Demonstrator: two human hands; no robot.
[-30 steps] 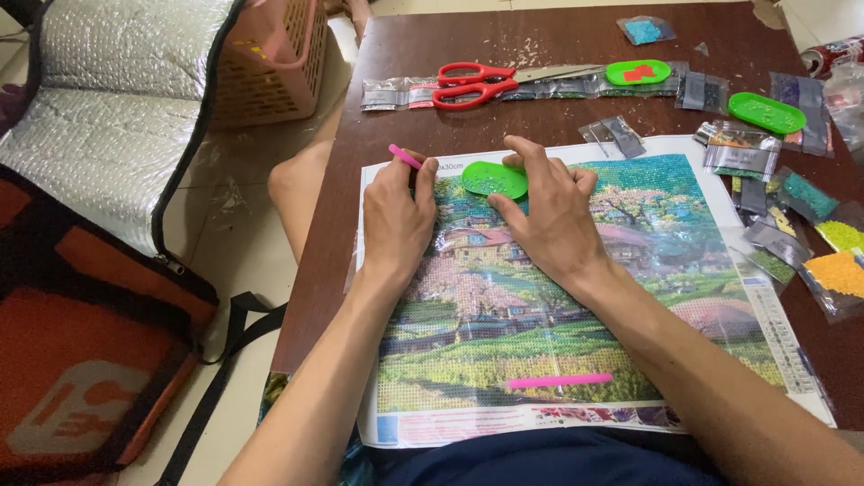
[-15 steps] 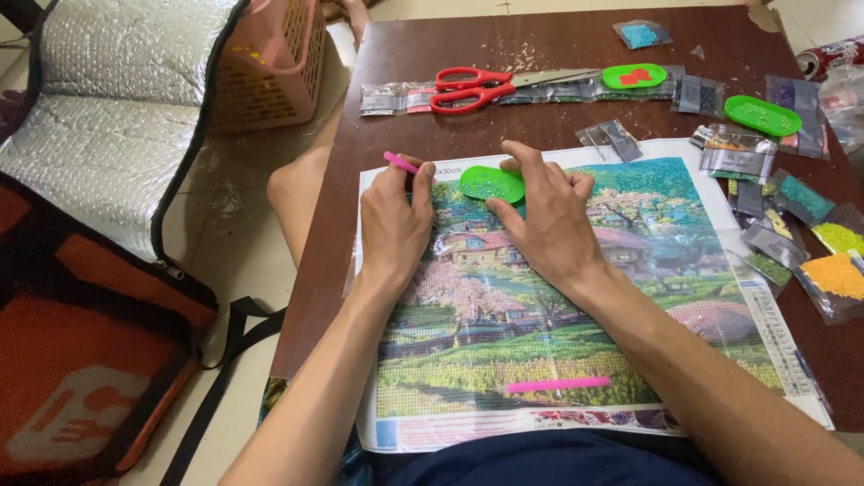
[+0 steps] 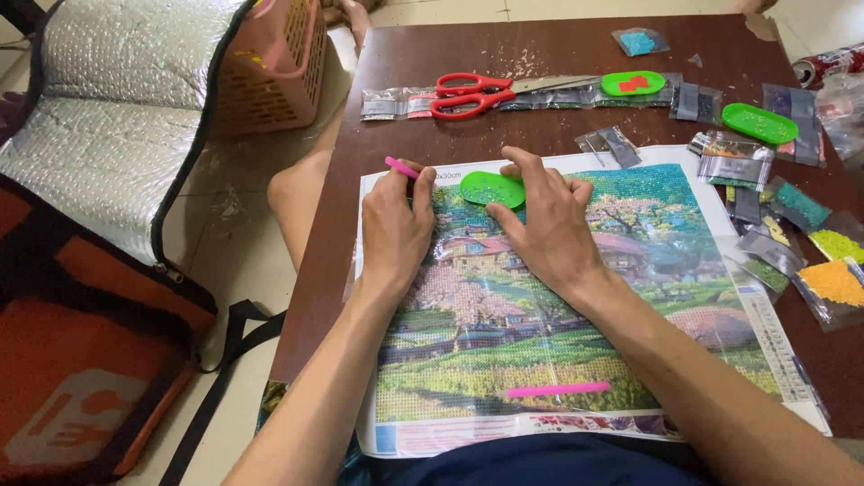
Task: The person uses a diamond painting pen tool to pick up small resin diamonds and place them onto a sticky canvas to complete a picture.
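the canvas (image 3: 576, 315) lies mostly filled on the table (image 3: 396, 72), so little seems left, with the left hand (image 3: 394, 229) gripping a pink pen (image 3: 401, 168) at its top-left corner, right hand (image 3: 547, 220) steadying a green tray (image 3: 491, 189).

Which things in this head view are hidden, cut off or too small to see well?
- Tip of the pink pen: hidden by the left hand.
- Beads in the green tray: too small; the right hand covers its edge.
- Red can: cut off by the right frame edge.
- Canvas bottom: hidden by dark clothing.
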